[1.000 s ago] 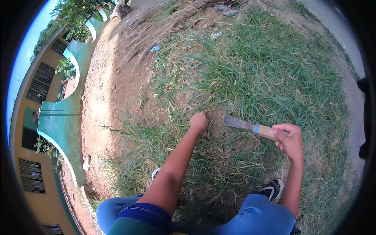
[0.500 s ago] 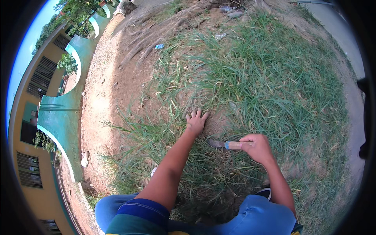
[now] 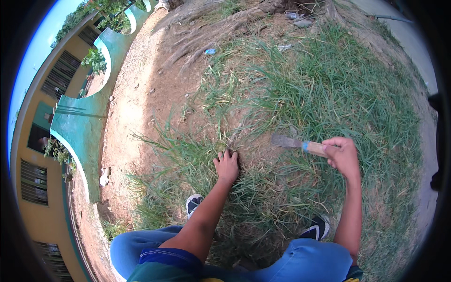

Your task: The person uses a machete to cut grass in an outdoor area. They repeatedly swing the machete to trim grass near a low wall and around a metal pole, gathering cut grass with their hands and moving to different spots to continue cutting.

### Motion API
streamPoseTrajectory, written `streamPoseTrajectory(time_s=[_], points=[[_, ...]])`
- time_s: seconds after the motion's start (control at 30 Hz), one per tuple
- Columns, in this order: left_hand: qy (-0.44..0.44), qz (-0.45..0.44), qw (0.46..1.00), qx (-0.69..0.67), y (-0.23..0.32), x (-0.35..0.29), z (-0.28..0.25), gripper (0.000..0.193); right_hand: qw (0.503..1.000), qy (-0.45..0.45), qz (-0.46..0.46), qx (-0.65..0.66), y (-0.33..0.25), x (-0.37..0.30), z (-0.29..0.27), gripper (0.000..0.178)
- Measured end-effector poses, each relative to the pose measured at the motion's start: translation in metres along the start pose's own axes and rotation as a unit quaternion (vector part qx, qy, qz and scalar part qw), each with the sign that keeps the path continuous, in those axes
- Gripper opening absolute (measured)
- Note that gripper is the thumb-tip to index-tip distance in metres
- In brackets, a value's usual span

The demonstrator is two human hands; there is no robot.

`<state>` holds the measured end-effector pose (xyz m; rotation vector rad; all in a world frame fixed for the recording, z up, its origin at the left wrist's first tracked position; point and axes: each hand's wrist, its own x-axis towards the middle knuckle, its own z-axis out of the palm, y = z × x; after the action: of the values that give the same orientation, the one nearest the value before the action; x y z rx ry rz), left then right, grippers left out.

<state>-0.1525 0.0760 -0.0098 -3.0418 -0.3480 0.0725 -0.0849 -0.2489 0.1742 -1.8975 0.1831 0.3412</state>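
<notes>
A scraper with a flat, soil-dulled metal blade, a wooden handle and a blue band is in my right hand. Its blade points left, raised above the grass. My right fingers wrap around the end of the handle. Palm down, my left hand rests at the near edge of a bare soil patch. Its fingers are bent and apart, with the tips touching soil and grass. I see no object held in it, though the fingertips are partly hidden.
My shoes stand in the grass below my hands. Tree roots spread over the dirt at the far side, near a blue scrap and a plastic bottle. A low green wall runs along the left.
My right hand has lifted the scraper off the ground and moved up and right. My left hand has drawn back toward me, its fingers now more bent. The view has shifted slightly.
</notes>
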Motion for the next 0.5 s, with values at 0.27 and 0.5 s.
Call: streamPoseTrajectory(time_s=[0.27, 0.5], points=[[0.027, 0.132, 0.982, -0.131, 0.084, 0.056, 0.020, 0.022, 0.996, 0.011, 0.034, 0.083, 0.059, -0.020, 0.011, 0.020], [-0.002, 0.085, 0.984, -0.159, 0.082, 0.080, 0.045, 0.011, 0.990, 0.033, 0.068, 0.122, 0.049, -0.031, -0.057, 0.019]])
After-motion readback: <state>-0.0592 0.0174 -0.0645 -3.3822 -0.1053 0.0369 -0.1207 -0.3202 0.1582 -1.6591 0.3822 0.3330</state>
